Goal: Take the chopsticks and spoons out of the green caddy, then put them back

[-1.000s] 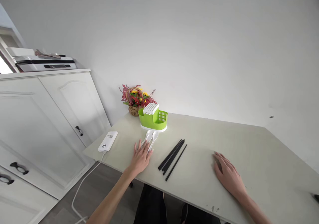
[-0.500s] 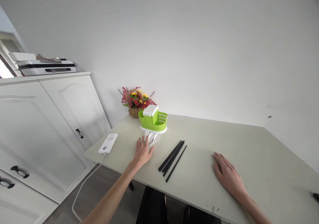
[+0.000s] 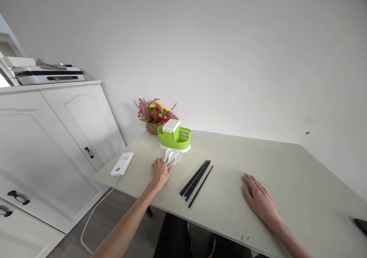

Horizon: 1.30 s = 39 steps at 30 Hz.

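The left hand (image 3: pixel 161 171) is curled up around the handles of three smooth white spoons (image 3: pixel 171 156). Close behind it is the near edge of the flat, pale table (image 3: pixel 229 154). To its left, past a flat white block with a cord (image 3: pixel 122 164), the table ends. To its right is a small gap, then some thin, straight black sticks (image 3: pixel 197 179). More open table top goes on to the right hand (image 3: pixel 259 200), which lies loose, palm down. The spoons poke out just in front of the left hand. Their round ends point away from it, toward a bright green basket with a white base (image 3: pixel 172 140). They are long from back to front, leaning a bit right.
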Motion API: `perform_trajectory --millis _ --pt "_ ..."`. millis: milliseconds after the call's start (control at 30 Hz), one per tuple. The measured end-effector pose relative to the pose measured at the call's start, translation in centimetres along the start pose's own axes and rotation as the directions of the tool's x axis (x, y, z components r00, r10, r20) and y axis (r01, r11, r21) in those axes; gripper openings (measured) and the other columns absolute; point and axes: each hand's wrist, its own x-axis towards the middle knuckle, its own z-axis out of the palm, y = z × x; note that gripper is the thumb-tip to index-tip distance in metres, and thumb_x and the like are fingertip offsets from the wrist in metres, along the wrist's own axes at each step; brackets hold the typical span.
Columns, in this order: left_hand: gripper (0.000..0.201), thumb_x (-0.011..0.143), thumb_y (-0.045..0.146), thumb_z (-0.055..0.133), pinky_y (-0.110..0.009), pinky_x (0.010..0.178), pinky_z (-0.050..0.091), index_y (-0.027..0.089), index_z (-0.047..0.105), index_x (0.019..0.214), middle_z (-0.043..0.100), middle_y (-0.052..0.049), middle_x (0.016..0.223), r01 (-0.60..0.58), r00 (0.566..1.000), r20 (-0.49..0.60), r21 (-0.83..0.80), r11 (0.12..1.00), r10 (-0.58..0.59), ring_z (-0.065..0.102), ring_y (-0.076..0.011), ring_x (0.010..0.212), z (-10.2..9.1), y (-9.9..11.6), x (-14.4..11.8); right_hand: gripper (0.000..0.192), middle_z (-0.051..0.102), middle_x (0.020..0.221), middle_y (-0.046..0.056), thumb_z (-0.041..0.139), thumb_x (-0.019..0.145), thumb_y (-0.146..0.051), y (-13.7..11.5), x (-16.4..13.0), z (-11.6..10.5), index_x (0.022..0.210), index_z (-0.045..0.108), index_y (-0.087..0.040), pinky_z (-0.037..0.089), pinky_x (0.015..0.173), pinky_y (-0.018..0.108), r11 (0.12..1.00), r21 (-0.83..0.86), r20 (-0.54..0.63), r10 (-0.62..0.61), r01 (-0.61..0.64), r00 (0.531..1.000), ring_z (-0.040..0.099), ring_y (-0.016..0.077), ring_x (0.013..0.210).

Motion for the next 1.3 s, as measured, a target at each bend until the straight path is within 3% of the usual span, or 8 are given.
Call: perform_trajectory --millis 500,867,1033,1300 --pt "0.029 0.107 0.028 0.042 -0.037 0.082 0.05 0.007 0.061 0.114 0.067 -0.02 0.107 -0.078 0.986 0.147 -0.031 0.996 0.082 0.067 -0.0303 0.101 -0.7 0.7 0.5 0.058 0.048 0.16 0.006 0.029 0.103 -0.046 -0.1 -0.1 -0.1 0.149 0.051 -0.018 0.036 0.122 0.049 1.0 0.013 0.003 0.008 -0.008 1.0 0.036 0.0249 0.152" --pt "0.034 0.111 0.026 0.027 -0.031 0.072 0.051 0.013 0.057 0.119 0.067 -0.016 0.112 -0.09 0.978 0.18 -0.089 0.992 0.105 0.072 -0.025 0.093 -1.7 1.0 -0.4 0.056 0.049 0.159 0.007 0.031 0.102 -0.046 0.0 0.0 0.0 0.147 0.051 -0.02 0.036 0.122 0.049 1.0 0.02 -0.014 -0.007 0.007 1.0 0.037 0.0254 0.151" --pt "0.03 0.111 0.028 0.029 -0.029 0.072 0.051 0.016 0.053 0.125 0.067 -0.014 0.114 -0.16 0.965 0.177 -0.188 0.969 0.194 0.072 -0.023 0.098 -3.8 4.7 -1.6 0.057 0.051 0.158 0.008 0.03 0.102 -0.046 0.0 0.1 0.1 0.147 0.052 -0.018 0.036 0.122 0.049 1.0 0.025 -0.026 -0.012 0.013 1.0 0.038 0.026 0.151" --pt "0.031 0.111 0.028 0.03 -0.03 0.065 0.048 0.016 0.058 0.115 0.069 -0.011 0.103 -0.377 0.889 0.146 -0.309 0.873 0.435 0.072 -0.0227 0.083 -6.5 12.9 -5.3 0.054 0.052 0.157 0.006 0.032 0.101 -0.044 -0.1 0.0 0.0 0.145 0.053 -0.021 0.035 0.122 0.048 0.999 0.042 -0.029 0.0 0.002 1.0 0.038 0.025 0.151"
